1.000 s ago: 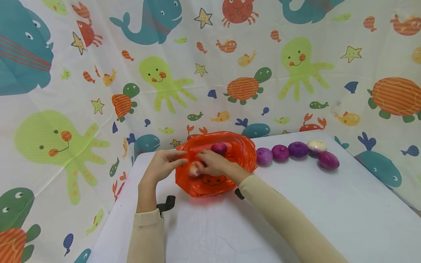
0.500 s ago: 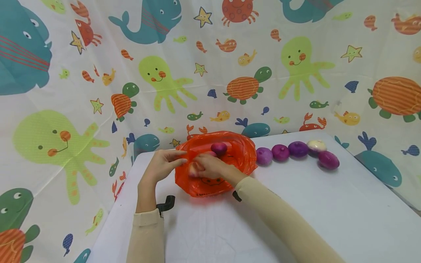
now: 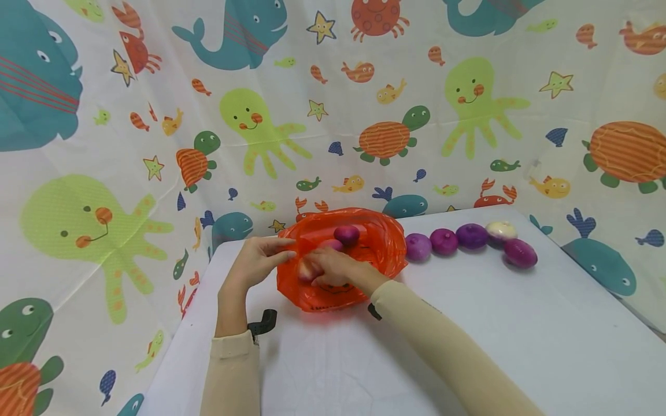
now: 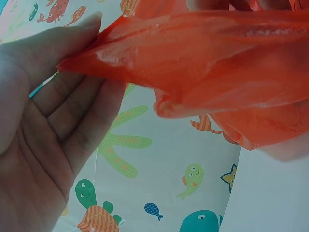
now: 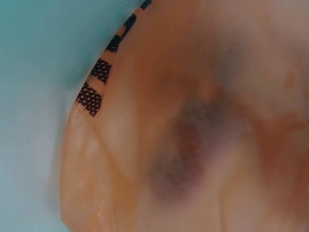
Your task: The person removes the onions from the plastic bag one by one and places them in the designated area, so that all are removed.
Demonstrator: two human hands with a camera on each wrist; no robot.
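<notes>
A red plastic bag (image 3: pixel 385 242) lies with its mouth facing me, a dark pig-like face printed inside. My left hand (image 3: pixel 258 260) pinches the bag's left rim between thumb and fingers, pulling a corner taut in the left wrist view. Inside the bag my right hand (image 3: pixel 335 267) curls its fingers over a pale, purple-tinged onion (image 3: pixel 307 270) near the left wall. Behind the hand sit a pink-purple onion (image 3: pixel 331 245), partly hidden, and a darker purple onion (image 3: pixel 346 235). Translucent bag film (image 5: pixel 111 169) fills much of the right wrist view; the fingers there are blurred or hidden.
To the right of the bag stands a row of purple onions (image 3: pixel 443 242) with a whitish one (image 3: pixel 500 232) at the far end. A white tabletop (image 3: pixel 317 370) spreads below. Sea-animal cloth (image 3: pixel 333 127) hangs behind and along the left.
My right hand has shifted slightly over the pale onion, and its forearm has swung a little left. More of the pink-purple onion shows behind it. The left hand stays on the rim.
</notes>
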